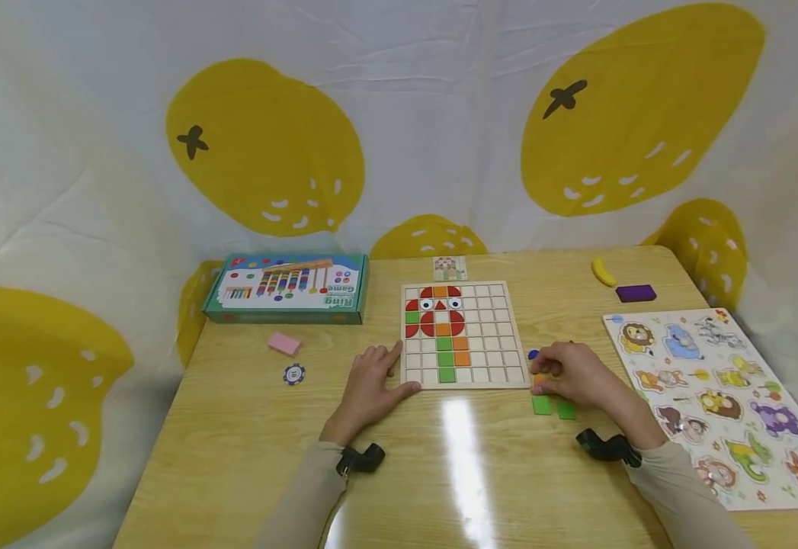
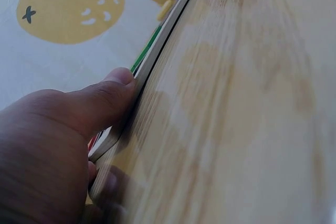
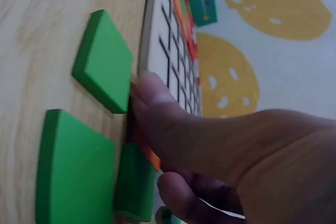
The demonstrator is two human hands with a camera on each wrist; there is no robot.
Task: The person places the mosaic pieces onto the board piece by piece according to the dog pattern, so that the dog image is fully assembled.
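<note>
In the head view a wooden grid board point(image 1: 488, 335) bears red, orange and green pieces and round eye pieces. My left hand point(image 1: 369, 389) rests at its near left corner, thumb along the front edge and a finger at the left side. The left wrist view shows that thumb point(image 2: 113, 90) against the board's edge point(image 2: 152, 59). Right of the board, my right hand point(image 1: 573, 374) pinches an orange tile point(image 1: 540, 378), partly hidden by fingers. Close by lie a blue piece point(image 1: 533, 354) and green tiles point(image 1: 542, 406); the right wrist view shows several green tiles point(image 3: 107, 64).
A small picture card point(image 1: 450, 268) lies behind the board. At the back left are a game box point(image 1: 285, 290), a pink block point(image 1: 284, 344) and a poker chip point(image 1: 293, 374). An animal puzzle point(image 1: 714, 404), purple block point(image 1: 636, 293) and toy banana point(image 1: 603, 271) are at the right.
</note>
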